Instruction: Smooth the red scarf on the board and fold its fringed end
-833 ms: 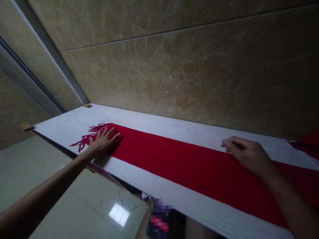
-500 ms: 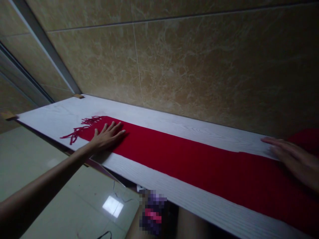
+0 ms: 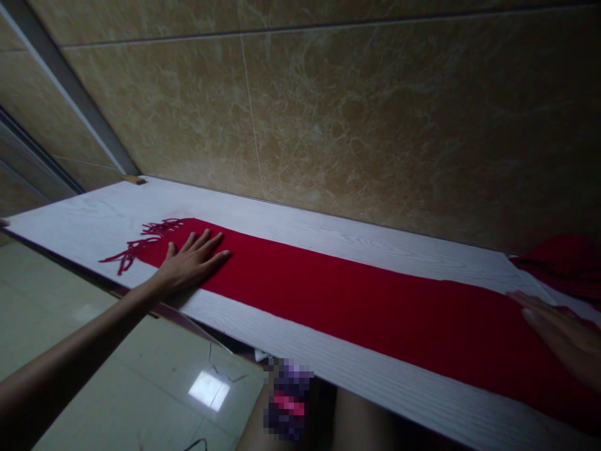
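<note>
A long red scarf (image 3: 357,307) lies flat along a narrow white wooden board (image 3: 328,369). Its fringed end (image 3: 141,241) points to the far left. My left hand (image 3: 190,263) rests flat on the scarf just beside the fringe, fingers spread. My right hand (image 3: 561,335) lies flat on the scarf at the right edge of the view, fingers extended and partly cut off by the frame. Neither hand holds anything.
A tan marble-tiled wall (image 3: 352,125) stands right behind the board. More red cloth (image 3: 563,263) is bunched at the far right. Below the board's near edge is a glossy tiled floor (image 3: 141,376) with a light reflection.
My right hand has slid rightward along the scarf, from its middle to the right edge of the view. The left hand stays pressed near the fringe.
</note>
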Available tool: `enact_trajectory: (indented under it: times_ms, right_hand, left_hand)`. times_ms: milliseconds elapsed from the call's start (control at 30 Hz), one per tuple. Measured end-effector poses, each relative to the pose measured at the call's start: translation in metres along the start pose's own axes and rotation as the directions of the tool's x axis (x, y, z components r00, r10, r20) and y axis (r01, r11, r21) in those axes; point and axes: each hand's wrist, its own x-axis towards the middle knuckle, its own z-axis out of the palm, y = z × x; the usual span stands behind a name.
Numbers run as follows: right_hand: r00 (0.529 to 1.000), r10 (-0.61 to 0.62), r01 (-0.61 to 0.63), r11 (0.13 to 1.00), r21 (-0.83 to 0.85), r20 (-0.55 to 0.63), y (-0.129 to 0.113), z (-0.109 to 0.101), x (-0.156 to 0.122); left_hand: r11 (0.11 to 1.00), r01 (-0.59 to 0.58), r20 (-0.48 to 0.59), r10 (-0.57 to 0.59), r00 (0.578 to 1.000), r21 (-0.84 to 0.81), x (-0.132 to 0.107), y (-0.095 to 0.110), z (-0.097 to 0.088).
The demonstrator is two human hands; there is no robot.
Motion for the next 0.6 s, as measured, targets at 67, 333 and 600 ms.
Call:
enact_trajectory:
  times_ms: [67, 333, 600]
  right_hand:
    - [1.000, 0.012, -0.012, 0.999, 0.033, 0.016, -0.0047, -0.0018, 0.0008]
    - [1.000, 0.023, -0.024, 0.999, 0.023, 0.011, -0.0082, -0.0026, 0.0003]
    - [0.999, -0.031, 0.032, 0.999, 0.029, -0.033, -0.0107, -0.0011, -0.0012]
  left_hand:
    - [0.999, -0.040, -0.001, 0.040, 0.999, 0.013, -0.0007, -0.0053, 0.0019]
    - [0.995, -0.099, -0.058, 0.100, 0.993, 0.012, -0.0057, -0.0083, 0.0002]
    - [0.991, -0.131, -0.082, 0.134, 0.988, 0.043, -0.0049, -0.0110, 0.0043]
